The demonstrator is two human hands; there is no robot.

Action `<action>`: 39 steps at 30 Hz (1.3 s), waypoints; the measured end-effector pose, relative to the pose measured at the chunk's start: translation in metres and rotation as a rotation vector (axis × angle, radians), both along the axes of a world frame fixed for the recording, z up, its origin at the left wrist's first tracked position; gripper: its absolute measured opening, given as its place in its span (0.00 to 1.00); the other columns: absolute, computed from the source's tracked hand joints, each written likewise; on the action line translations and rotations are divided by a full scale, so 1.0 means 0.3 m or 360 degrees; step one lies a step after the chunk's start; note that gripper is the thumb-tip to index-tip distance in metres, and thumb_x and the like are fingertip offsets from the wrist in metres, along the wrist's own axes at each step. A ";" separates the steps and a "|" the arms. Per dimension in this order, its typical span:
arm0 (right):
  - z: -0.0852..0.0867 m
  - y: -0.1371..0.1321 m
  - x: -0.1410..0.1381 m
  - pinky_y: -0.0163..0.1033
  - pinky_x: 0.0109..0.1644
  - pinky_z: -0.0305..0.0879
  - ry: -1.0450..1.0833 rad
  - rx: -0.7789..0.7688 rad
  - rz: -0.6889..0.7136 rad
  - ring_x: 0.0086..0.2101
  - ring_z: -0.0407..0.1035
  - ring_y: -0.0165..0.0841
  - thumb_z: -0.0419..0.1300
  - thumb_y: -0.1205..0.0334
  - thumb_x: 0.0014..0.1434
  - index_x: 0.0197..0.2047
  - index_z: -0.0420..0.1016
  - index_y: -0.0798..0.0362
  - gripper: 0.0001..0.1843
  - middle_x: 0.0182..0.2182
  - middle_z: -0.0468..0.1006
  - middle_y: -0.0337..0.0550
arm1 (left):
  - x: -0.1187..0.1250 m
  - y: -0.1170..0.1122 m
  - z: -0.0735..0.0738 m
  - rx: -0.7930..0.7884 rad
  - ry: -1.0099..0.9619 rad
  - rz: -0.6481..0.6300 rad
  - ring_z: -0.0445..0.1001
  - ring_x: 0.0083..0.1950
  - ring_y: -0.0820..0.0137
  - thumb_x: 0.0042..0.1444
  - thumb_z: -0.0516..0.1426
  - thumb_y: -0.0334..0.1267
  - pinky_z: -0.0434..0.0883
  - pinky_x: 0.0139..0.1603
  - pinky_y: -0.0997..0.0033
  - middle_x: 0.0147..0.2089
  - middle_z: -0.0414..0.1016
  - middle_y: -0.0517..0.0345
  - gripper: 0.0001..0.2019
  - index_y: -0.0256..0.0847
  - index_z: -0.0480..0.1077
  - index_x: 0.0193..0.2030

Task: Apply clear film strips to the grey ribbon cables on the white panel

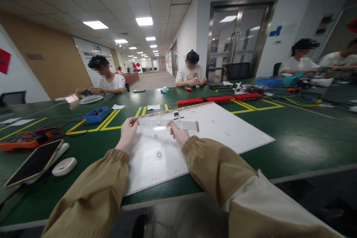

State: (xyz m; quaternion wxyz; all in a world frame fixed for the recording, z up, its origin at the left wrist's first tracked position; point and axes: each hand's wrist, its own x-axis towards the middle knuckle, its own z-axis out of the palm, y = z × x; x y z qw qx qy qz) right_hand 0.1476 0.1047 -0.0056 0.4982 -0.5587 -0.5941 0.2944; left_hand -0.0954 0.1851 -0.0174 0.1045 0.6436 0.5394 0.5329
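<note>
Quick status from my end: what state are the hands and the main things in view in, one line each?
Left hand: pinching one end of the strip.
Right hand: pinching the strip short of its other end.
Strip: stretched out between the hands, above the panel.
White panel: lying on the table.
Phone: screen dark, tilted.
Blue tray: holding dark items.
Ceiling lights: on.

The strip (185, 124) is translucent, plastic-looking and finely lined, the panel (173, 156) by the front edge of the desk (301, 152) is smooth, glossy and plastic-looking, the desk surface is smooth and semi-glossy, the sleeves (96, 186) crossing that edge are matt cloth, and the phone (35, 161) to the left has a glossy screen.
</note>
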 end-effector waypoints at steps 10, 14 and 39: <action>-0.027 0.025 0.003 0.32 0.35 0.58 -0.0168 -0.0094 0.0015 0.19 0.62 0.27 0.44 0.46 0.64 0.14 0.62 0.53 0.32 0.09 0.59 0.33 | 0.162 -0.159 0.080 0.0594 0.1003 -0.0638 0.67 0.54 0.61 0.62 0.50 0.38 0.64 0.55 0.59 0.51 0.69 0.49 0.14 0.41 0.66 0.53; -0.031 0.027 0.003 0.32 0.34 0.59 -0.0157 -0.0072 0.0058 0.17 0.61 0.26 0.45 0.46 0.64 0.13 0.62 0.53 0.32 0.09 0.59 0.33 | 0.191 -0.181 0.082 0.0618 0.1261 -0.0785 0.66 0.56 0.59 0.60 0.54 0.41 0.65 0.55 0.58 0.56 0.67 0.47 0.18 0.42 0.64 0.57; -0.040 0.001 -0.006 0.35 0.44 0.61 -0.0602 0.0021 0.0423 0.29 0.68 0.31 0.43 0.50 0.67 0.31 0.75 0.50 0.24 0.18 0.67 0.35 | 0.173 -0.169 0.081 0.0768 0.1208 -0.0525 0.72 0.43 0.68 0.64 0.49 0.38 0.52 0.62 0.57 0.38 0.76 0.58 0.10 0.43 0.71 0.39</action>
